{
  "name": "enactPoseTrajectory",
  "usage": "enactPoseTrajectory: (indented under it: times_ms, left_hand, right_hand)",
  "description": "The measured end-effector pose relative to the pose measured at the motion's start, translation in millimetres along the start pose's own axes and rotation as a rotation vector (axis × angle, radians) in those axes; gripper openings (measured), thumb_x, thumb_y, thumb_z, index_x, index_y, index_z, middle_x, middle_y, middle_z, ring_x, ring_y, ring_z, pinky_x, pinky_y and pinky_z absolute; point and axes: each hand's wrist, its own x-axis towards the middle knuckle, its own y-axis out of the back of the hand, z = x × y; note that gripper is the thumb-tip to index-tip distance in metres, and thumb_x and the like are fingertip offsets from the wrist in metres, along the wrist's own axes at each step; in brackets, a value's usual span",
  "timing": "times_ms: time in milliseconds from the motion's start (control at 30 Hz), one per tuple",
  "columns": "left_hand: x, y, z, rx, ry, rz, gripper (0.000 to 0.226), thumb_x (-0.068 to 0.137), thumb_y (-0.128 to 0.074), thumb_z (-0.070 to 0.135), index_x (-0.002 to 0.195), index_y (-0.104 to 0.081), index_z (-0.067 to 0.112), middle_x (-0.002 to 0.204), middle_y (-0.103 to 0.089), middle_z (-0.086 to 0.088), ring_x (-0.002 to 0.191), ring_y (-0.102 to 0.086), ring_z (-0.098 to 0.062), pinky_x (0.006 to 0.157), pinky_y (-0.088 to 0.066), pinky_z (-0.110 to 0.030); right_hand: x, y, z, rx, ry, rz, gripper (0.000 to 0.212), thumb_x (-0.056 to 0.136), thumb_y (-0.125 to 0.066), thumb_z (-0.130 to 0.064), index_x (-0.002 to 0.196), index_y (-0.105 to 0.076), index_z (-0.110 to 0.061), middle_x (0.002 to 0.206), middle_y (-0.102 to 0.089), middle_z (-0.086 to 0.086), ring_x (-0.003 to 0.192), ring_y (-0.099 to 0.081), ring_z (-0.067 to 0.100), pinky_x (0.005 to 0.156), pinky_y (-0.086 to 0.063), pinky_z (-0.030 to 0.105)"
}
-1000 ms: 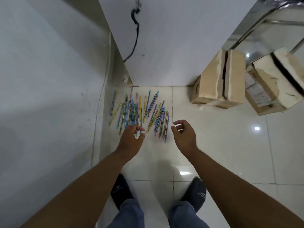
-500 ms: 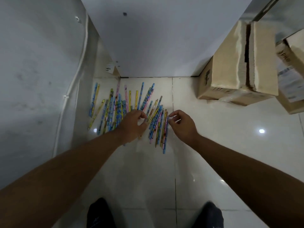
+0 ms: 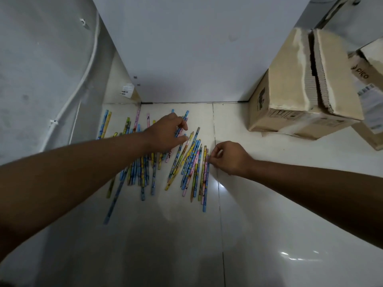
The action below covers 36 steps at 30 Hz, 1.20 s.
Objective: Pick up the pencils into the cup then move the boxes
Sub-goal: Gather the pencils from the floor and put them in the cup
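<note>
Several coloured pencils (image 3: 187, 172) lie spread on the white tiled floor in front of a white cabinet. My left hand (image 3: 165, 133) reaches over the far end of the pile, thumb and fingers closed around the upper ends of a few blue pencils. My right hand (image 3: 228, 157) rests at the pile's right edge, its fingertips pinching the top of the rightmost pencils. A large cardboard box (image 3: 298, 100) stands on the floor at the right, and a second box (image 3: 371, 88) sits beside it at the frame edge. No cup is in view.
The white cabinet panel (image 3: 196, 48) rises just behind the pencils. A grey wall (image 3: 41, 69) with a white cable (image 3: 83, 79) closes the left side. Glossy floor tiles (image 3: 269, 224) stretch toward me and to the right.
The view has dropped closer to the floor. Both hands went from hovering above the pencils to touching them; my left hand slid to the far ends and my right hand settled at the right edge.
</note>
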Motion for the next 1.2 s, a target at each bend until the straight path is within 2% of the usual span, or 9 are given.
enactPoseTrajectory:
  times_ms: [133,300,400,667,767,833,900,1000,1200]
  left_hand:
    - [2,-7,-7,-0.012,0.038,0.09,0.033,0.088,-0.077,0.048,0.106,-0.061,0.025,0.104,-0.057,0.004,0.087,-0.055,-0.011,0.075,-0.044,-0.027]
    - [-13,-23,-15,-0.031,0.077,0.111,0.03,0.09,-0.074,0.051,0.092,-0.058,0.025,0.08,-0.061,0.004,0.074,-0.057,-0.012,0.065,-0.048,-0.031]
    - [-22,-29,-16,-0.06,0.068,0.12,0.026,0.093,-0.072,0.044,0.091,-0.059,0.021,0.079,-0.06,0.001,0.076,-0.056,-0.016,0.068,-0.049,-0.035]
    - [-26,-33,-11,-0.077,0.04,0.131,0.022,0.097,-0.068,0.035,0.087,-0.058,0.018,0.078,-0.058,0.0,0.075,-0.054,-0.016,0.068,-0.047,-0.036]
    - [-28,-35,-9,-0.078,0.057,0.144,0.025,0.096,-0.069,0.039,0.087,-0.057,0.018,0.076,-0.058,0.0,0.072,-0.056,-0.018,0.067,-0.05,-0.039]
    - [-28,-36,-7,-0.073,0.071,0.161,0.03,0.095,-0.071,0.043,0.088,-0.056,0.018,0.074,-0.058,-0.001,0.069,-0.055,-0.018,0.063,-0.048,-0.037]
    - [-27,-38,-5,-0.052,0.085,0.182,0.033,0.091,-0.075,0.045,0.089,-0.055,0.019,0.076,-0.056,0.001,0.068,-0.052,-0.015,0.059,-0.042,-0.034]
    - [-25,-40,-3,0.005,0.109,0.202,0.038,0.084,-0.079,0.047,0.092,-0.053,0.021,0.085,-0.052,0.004,0.073,-0.049,-0.012,0.062,-0.035,-0.03]
    - [-28,-39,2,0.056,0.193,0.157,0.069,0.07,-0.087,0.058,0.112,-0.049,0.018,0.106,-0.047,0.0,0.081,-0.048,-0.012,0.061,-0.036,-0.025]
  right_hand:
    - [1,-5,-3,-0.007,-0.139,-0.122,0.047,0.078,-0.088,-0.06,0.079,-0.077,-0.014,0.062,-0.076,-0.006,0.053,-0.074,0.014,0.047,-0.059,0.027]
    - [-1,-18,-15,0.131,-0.238,-0.082,0.044,0.073,-0.097,-0.045,0.082,-0.078,-0.007,0.065,-0.078,0.0,0.058,-0.078,0.017,0.057,-0.066,0.034]
    - [1,-23,-23,0.137,-0.264,-0.05,0.038,0.075,-0.097,-0.039,0.082,-0.08,-0.005,0.071,-0.08,0.004,0.06,-0.078,0.017,0.065,-0.068,0.037]
    - [8,-27,-31,0.008,-0.192,0.045,0.034,0.096,-0.076,-0.043,0.071,-0.067,-0.022,0.07,-0.07,-0.005,0.066,-0.069,0.01,0.052,-0.048,0.023]
    - [4,-28,-31,0.11,-0.179,0.079,0.042,0.108,-0.051,-0.034,0.084,-0.07,-0.006,0.083,-0.075,0.01,0.082,-0.072,0.029,0.072,-0.058,0.035]
    - [2,-28,-30,0.136,-0.186,0.128,0.047,0.112,-0.038,-0.032,0.1,-0.067,0.003,0.099,-0.074,0.018,0.094,-0.069,0.035,0.089,-0.056,0.039]
    - [1,-27,-29,0.153,-0.187,0.168,0.048,0.113,-0.033,-0.031,0.108,-0.065,0.005,0.105,-0.073,0.023,0.1,-0.069,0.038,0.094,-0.055,0.043]
    - [1,-26,-28,0.145,-0.168,0.164,0.042,0.113,-0.036,-0.031,0.111,-0.062,0.002,0.105,-0.072,0.023,0.098,-0.069,0.04,0.086,-0.056,0.042]
    - [3,-35,-37,0.032,-0.19,0.044,0.039,0.094,-0.075,-0.054,0.077,-0.065,-0.02,0.073,-0.067,-0.004,0.066,-0.064,0.011,0.05,-0.041,0.024]
